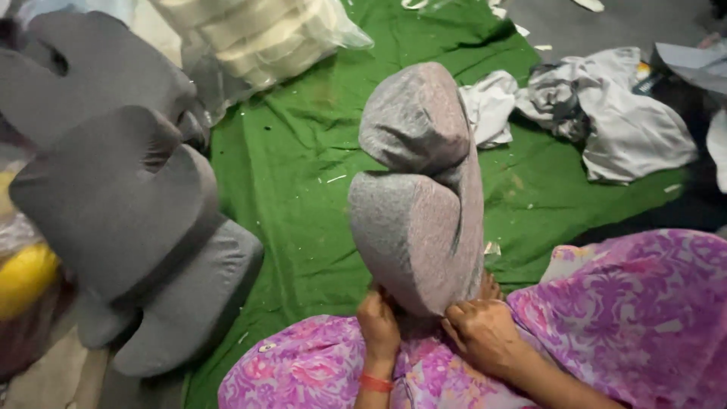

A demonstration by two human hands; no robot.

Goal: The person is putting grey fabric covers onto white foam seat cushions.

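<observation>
Both hands grip the bottom edge of a grey cushion standing upright over the lap: left hand and right hand seem pinched on its cover. More grey cushions lie stacked at left on green cloth.

cushion: mottled grey | stacked cushions: plain dk grey | floor sheet: green | garment: pink/purple floral print | wristband: red-orange | cloth pile: white/grey
</observation>
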